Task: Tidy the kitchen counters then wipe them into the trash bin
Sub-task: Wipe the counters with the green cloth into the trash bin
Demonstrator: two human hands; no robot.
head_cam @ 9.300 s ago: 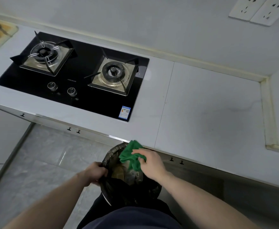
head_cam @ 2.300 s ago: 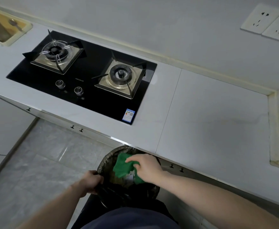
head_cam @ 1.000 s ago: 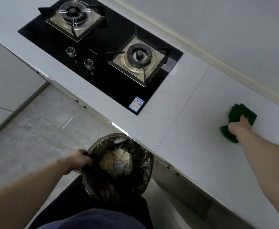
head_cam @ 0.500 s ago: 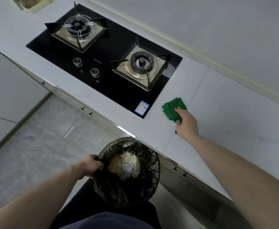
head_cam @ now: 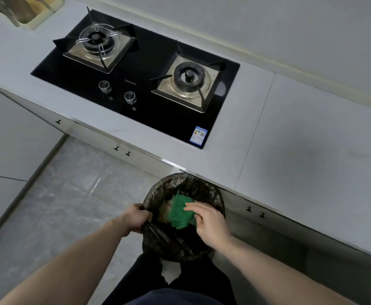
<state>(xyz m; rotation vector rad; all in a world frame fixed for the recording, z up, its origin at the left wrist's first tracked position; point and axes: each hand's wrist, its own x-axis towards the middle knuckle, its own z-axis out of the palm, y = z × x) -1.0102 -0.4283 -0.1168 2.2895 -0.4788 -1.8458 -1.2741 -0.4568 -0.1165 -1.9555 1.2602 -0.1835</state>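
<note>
I see the trash bin (head_cam: 183, 216), round and lined with a crinkled black bag, just below the near edge of the grey counter (head_cam: 301, 139). Pale scraps lie inside it. A green cloth (head_cam: 180, 211), bunched and slightly blurred, sits over the bin's open mouth.

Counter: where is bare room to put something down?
Free: the counter between the gas hob and the right edge of view, and the front strip before the knobs. Crowded: the far left corner with the tray.
</note>
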